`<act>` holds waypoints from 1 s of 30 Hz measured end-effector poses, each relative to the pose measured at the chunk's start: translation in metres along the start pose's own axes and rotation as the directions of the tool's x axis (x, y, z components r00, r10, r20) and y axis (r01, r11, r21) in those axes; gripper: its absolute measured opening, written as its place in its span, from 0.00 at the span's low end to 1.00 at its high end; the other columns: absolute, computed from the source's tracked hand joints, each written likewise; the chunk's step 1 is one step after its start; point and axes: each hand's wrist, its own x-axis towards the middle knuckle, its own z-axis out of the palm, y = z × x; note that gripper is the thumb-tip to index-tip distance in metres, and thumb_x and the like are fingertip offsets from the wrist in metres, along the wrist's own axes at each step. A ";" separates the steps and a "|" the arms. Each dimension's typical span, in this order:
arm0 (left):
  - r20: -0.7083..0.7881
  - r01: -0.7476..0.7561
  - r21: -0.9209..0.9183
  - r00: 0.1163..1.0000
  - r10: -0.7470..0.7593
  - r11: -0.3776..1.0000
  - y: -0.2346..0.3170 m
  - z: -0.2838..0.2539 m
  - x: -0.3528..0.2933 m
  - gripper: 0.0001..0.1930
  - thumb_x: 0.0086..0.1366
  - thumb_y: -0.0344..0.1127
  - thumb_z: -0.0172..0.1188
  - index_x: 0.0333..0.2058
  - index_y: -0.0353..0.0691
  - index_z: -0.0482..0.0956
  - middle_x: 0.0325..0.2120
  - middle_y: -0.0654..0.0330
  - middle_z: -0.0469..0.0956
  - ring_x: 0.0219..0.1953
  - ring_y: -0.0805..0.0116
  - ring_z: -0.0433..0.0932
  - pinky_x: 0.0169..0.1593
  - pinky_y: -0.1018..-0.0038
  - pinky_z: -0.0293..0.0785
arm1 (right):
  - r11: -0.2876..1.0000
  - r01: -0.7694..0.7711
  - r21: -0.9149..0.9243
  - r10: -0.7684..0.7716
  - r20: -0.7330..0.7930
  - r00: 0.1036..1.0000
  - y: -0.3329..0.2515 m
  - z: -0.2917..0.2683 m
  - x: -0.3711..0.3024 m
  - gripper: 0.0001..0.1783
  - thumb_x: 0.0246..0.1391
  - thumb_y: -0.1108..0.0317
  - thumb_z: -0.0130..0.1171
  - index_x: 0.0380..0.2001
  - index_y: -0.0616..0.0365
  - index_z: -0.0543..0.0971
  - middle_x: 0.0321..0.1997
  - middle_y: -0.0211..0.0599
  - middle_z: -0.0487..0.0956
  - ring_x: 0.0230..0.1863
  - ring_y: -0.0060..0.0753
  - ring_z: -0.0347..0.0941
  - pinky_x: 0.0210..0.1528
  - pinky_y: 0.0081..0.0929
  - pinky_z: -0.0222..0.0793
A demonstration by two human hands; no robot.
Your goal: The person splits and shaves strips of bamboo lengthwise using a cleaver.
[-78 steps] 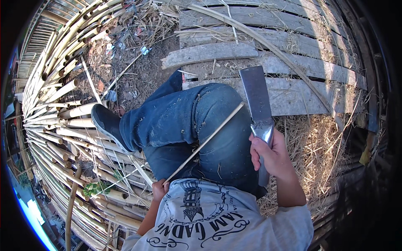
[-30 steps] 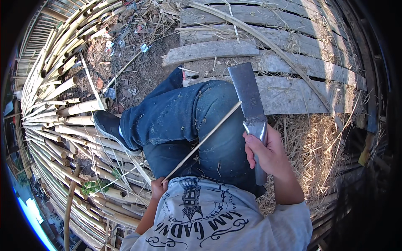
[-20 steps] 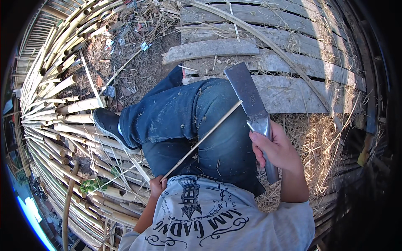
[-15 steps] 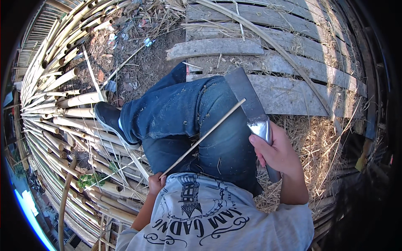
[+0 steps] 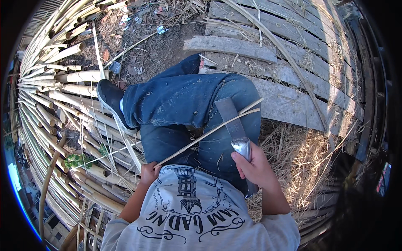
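Note:
My left hand [image 5: 149,172] is closed round the near end of a thin bamboo strip [image 5: 188,145], close to my shirt. From there the strip slants up and right across my jeans. Its far end is split into two slivers that spread apart. My right hand [image 5: 254,166] grips the handle of a broad-bladed knife [image 5: 228,113] with a shiny metal collar. The knife's blade lies across the strip at the split, seemingly between the two slivers, over my bent knee. The lower handle is partly hidden by my fingers.
Many bamboo poles [image 5: 79,102] lie stacked at the left. A weathered plank platform [image 5: 289,94] is at the upper right, with a loose board [image 5: 230,47] on it. Straw-like shavings [image 5: 293,163] cover the ground right of me. Dirt and scraps lie ahead.
The knife has moved left and down onto the strip, and the strip's far end is now parted in two. My left hand still holds the near end. The view has shifted slightly.

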 end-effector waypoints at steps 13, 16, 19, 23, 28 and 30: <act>-0.032 0.043 0.048 0.999 -0.041 0.998 0.083 -0.051 0.026 0.18 0.58 0.49 0.60 0.21 0.38 0.76 0.13 0.50 0.73 0.18 0.49 0.75 0.24 0.61 0.70 | 0.997 -0.020 -0.077 0.018 -0.026 1.000 0.009 0.023 -0.001 0.08 0.58 0.69 0.53 0.35 0.62 0.70 0.15 0.28 0.70 0.12 0.17 0.65 0.13 0.17 0.61; -0.035 -0.065 0.088 0.997 0.068 0.994 0.107 -0.070 0.053 0.21 0.59 0.51 0.59 0.20 0.38 0.77 0.13 0.51 0.73 0.18 0.50 0.75 0.24 0.60 0.71 | 0.999 0.027 -0.018 -0.030 -0.166 0.986 0.010 0.021 0.001 0.09 0.60 0.67 0.52 0.32 0.60 0.66 0.14 0.32 0.68 0.10 0.20 0.64 0.11 0.20 0.62; -0.033 -0.125 0.143 0.991 0.131 0.982 0.127 -0.083 0.072 0.23 0.59 0.55 0.57 0.19 0.39 0.77 0.12 0.52 0.73 0.18 0.51 0.75 0.24 0.60 0.71 | 0.999 0.045 0.004 -0.043 -0.211 0.977 0.004 0.014 -0.002 0.10 0.60 0.66 0.51 0.32 0.60 0.65 0.14 0.33 0.68 0.10 0.21 0.64 0.11 0.21 0.62; -0.004 -0.157 0.113 0.987 0.159 0.981 0.146 -0.087 0.089 0.24 0.60 0.56 0.55 0.21 0.39 0.78 0.13 0.51 0.73 0.19 0.49 0.75 0.26 0.59 0.71 | 0.994 0.074 0.080 -0.050 -0.265 0.963 -0.004 0.007 -0.005 0.11 0.61 0.63 0.50 0.32 0.59 0.64 0.14 0.34 0.66 0.09 0.24 0.63 0.11 0.23 0.62; 0.016 -0.200 0.128 0.980 0.200 0.971 0.162 -0.094 0.099 0.26 0.60 0.59 0.53 0.23 0.39 0.80 0.15 0.51 0.75 0.21 0.49 0.76 0.27 0.59 0.71 | 0.995 0.044 0.089 -0.018 -0.270 0.963 -0.005 0.001 -0.007 0.11 0.61 0.61 0.50 0.34 0.56 0.65 0.13 0.33 0.63 0.08 0.26 0.61 0.09 0.27 0.60; -0.013 -0.210 0.127 0.977 0.213 0.969 0.157 -0.094 0.103 0.26 0.60 0.59 0.53 0.23 0.39 0.80 0.15 0.51 0.75 0.22 0.49 0.76 0.27 0.59 0.71 | 0.988 0.041 0.149 -0.009 -0.211 0.977 -0.005 -0.006 -0.008 0.11 0.61 0.60 0.50 0.34 0.56 0.65 0.13 0.33 0.63 0.08 0.26 0.61 0.09 0.27 0.60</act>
